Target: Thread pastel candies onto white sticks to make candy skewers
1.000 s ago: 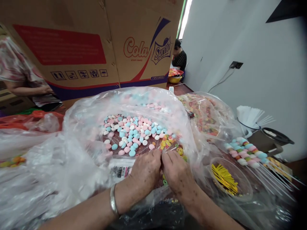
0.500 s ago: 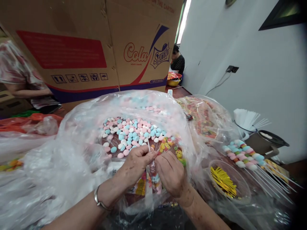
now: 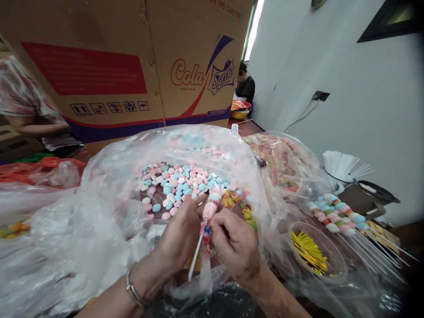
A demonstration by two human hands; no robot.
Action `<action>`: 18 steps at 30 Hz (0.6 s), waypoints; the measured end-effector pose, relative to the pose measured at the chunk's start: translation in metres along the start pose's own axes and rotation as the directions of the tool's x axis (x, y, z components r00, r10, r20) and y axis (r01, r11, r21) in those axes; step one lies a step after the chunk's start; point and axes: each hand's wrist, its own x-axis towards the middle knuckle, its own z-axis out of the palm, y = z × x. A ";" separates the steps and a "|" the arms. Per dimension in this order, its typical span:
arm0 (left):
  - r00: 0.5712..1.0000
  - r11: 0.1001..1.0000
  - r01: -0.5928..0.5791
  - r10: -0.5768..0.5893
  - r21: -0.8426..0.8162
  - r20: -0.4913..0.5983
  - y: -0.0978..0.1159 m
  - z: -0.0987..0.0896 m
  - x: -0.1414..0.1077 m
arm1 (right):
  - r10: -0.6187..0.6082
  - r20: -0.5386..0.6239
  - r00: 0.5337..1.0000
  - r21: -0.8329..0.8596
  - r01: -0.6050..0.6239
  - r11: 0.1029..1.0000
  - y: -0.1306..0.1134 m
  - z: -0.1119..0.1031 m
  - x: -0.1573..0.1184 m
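A wrapped marshmallow skewer (image 3: 211, 207) stands tilted between my hands, its candy end up and its white stick (image 3: 195, 257) pointing down toward me. My left hand (image 3: 180, 236), with a metal bangle at the wrist, is closed around the skewer's left side, some fingers reaching behind it. Curled fingers of my right hand (image 3: 236, 243) pinch at the gathered, printed wrapper (image 3: 206, 229) below the candy. Just beyond lie loose pink, blue and white marshmallows (image 3: 180, 187) in an opened clear plastic bag (image 3: 109, 152). Yellow and green gummies (image 3: 247, 214) sit to their right.
A bowl (image 3: 341, 265) of gold twist ties (image 3: 308, 251) is at the right, near finished marshmallow skewers (image 3: 338, 214). White sticks (image 3: 341, 165) stand in a container behind. A large carton (image 3: 115, 26) blocks the back. People (image 3: 245, 84) are beyond it. Plastic sheeting (image 3: 89, 247) covers the left.
The skewer has turned over: its candy end pointed down and its stick up, and now the candy is up. My hands have moved slightly apart around it.
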 end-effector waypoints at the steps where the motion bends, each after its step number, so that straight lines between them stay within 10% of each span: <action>1: 0.999 0.997 -0.009 0.013 -0.073 0.045 0.007 -0.004 0.000 | -0.011 0.015 1.000 -0.002 0.011 1.000 0.001 0.000 0.000; 5: 0.967 0.993 0.013 -0.042 0.116 0.250 0.023 -0.020 0.000 | -0.007 -0.024 1.000 -0.106 0.004 0.994 0.012 0.003 -0.002; 10: 0.991 0.989 0.085 -0.096 0.123 0.088 0.019 -0.019 0.001 | -0.152 0.010 0.988 -0.067 0.152 0.986 0.008 0.014 -0.006; 15: 0.991 0.993 -0.115 0.113 -0.032 -0.077 0.016 -0.001 -0.006 | 0.210 0.228 0.951 0.215 -0.259 0.942 -0.005 0.025 -0.014; 18: 0.934 0.961 -0.261 0.226 -0.094 -0.278 0.011 0.009 -0.009 | 0.170 0.162 0.972 0.130 -0.192 0.973 -0.013 0.035 -0.023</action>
